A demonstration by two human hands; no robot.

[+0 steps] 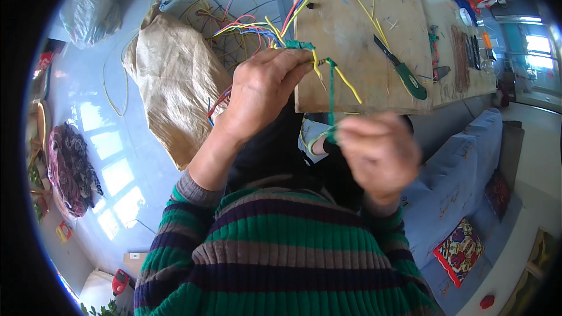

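Note:
My left hand [260,88] is closed around a bundle of coloured wires [249,28], red, blue and yellow, with green tape [300,45] wrapped round part of it. Two yellow wire ends [349,86] stick out to the right of my fingers, over the table edge. From the bundle a narrow green tape strip [332,92] runs down, taut, to my right hand [377,155]. That hand is smeared by motion, but its fingers are closed on the strip's lower end.
A wooden table [351,29] bears a green-handled knife [404,70] and loose yellow wires [374,20]. Beige cloth [172,82] lies on the floor at left beside tangled wires. A covered sofa [456,169] with a patterned cushion [459,251] stands at right.

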